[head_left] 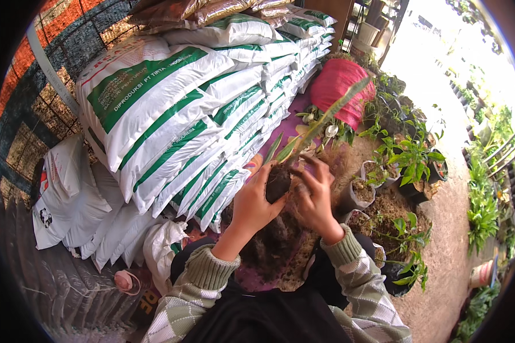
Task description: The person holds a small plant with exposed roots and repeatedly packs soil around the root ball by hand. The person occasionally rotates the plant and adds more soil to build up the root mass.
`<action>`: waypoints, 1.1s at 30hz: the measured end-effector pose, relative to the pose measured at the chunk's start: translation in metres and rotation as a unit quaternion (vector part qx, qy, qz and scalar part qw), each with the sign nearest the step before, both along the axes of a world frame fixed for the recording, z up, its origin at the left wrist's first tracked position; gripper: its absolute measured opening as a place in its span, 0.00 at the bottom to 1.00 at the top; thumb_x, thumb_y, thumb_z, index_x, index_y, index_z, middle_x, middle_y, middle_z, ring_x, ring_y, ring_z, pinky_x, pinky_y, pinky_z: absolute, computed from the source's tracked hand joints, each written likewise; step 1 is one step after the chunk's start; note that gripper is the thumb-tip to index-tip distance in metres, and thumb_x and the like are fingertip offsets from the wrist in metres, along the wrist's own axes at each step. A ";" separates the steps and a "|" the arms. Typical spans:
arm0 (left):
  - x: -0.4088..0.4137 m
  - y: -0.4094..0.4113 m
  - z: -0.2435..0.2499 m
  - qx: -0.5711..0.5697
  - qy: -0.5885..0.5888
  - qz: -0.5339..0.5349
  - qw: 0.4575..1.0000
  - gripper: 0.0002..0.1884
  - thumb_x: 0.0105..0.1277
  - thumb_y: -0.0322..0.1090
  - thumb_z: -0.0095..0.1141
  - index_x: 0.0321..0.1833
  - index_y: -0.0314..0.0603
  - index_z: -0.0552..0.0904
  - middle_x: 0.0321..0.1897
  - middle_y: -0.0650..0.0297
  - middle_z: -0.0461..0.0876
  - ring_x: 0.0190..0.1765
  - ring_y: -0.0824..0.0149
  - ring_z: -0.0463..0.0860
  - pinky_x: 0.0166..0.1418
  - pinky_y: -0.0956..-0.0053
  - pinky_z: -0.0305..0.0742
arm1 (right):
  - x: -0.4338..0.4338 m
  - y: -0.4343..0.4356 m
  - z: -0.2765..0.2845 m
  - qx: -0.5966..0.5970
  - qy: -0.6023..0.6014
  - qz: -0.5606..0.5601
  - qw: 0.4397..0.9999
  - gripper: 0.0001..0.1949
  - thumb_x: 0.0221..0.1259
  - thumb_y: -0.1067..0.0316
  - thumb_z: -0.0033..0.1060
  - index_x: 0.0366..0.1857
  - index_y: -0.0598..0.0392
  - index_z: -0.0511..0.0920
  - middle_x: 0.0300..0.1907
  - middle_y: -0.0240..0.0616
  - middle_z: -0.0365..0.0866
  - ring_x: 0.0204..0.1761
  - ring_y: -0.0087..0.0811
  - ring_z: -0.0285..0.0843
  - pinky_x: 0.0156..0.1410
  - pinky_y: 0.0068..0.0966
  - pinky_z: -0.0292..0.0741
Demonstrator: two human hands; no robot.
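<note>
A snake plant (326, 118) with one long leaf and shorter leaves rises from a small dark clump (278, 185). Whether that clump is bare soil or a black grow bag, I cannot tell. My left hand (254, 205) wraps around its left side, thumb beneath. On the other side my right hand (316, 198), fingers bent and dirty with soil, is at the plant's base; how firmly it touches is unclear. Loose dark soil (279, 244) lies below both hands on a purple printed sheet (257, 274), between my knees.
White-and-green sacks (163, 98) are stacked at left, near a pink bottle cap (123, 281). A red woven sack (341, 90) stands ahead. Along the right are potted plants (412, 160), soil-filled grow bags (362, 193) and a concrete path (448, 223).
</note>
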State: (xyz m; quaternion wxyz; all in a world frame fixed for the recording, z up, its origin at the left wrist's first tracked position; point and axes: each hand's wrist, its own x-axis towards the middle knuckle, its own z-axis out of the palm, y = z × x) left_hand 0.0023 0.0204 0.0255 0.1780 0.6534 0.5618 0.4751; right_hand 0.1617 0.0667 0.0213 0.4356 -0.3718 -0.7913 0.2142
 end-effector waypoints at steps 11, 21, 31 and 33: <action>-0.003 -0.001 -0.003 0.039 0.274 0.075 0.958 0.36 0.49 0.43 0.69 0.64 0.49 0.71 0.40 0.57 0.78 0.40 0.56 0.81 0.44 0.66 0.73 | -0.008 -0.017 0.001 0.143 -0.162 -0.149 0.965 0.22 0.53 0.51 0.61 0.53 0.42 0.80 0.73 0.50 0.49 0.71 0.54 0.42 0.69 0.49 0.41; -0.001 0.003 -0.010 -0.010 0.234 0.077 0.969 0.36 0.49 0.43 0.69 0.60 0.38 0.71 0.42 0.55 0.80 0.43 0.55 0.82 0.46 0.65 0.75 | -0.013 -0.017 -0.008 0.098 -0.156 -0.105 0.977 0.22 0.52 0.54 0.65 0.54 0.44 0.79 0.74 0.52 0.46 0.71 0.56 0.41 0.70 0.49 0.42; -0.007 0.000 -0.011 -0.040 0.224 0.084 0.970 0.36 0.47 0.41 0.72 0.60 0.38 0.71 0.44 0.52 0.81 0.42 0.54 0.83 0.46 0.65 0.77 | -0.004 -0.013 0.006 0.144 -0.137 -0.089 0.976 0.16 0.44 0.57 0.69 0.42 0.34 0.84 0.71 0.40 0.59 0.69 0.50 0.52 0.67 0.48 0.45; -0.009 -0.002 -0.010 -0.024 0.203 0.078 0.976 0.37 0.46 0.38 0.72 0.61 0.42 0.71 0.40 0.54 0.81 0.41 0.52 0.82 0.45 0.62 0.77 | -0.004 -0.014 0.011 0.145 -0.159 -0.076 0.974 0.16 0.44 0.56 0.70 0.42 0.34 0.84 0.71 0.38 0.60 0.69 0.49 0.53 0.67 0.48 0.46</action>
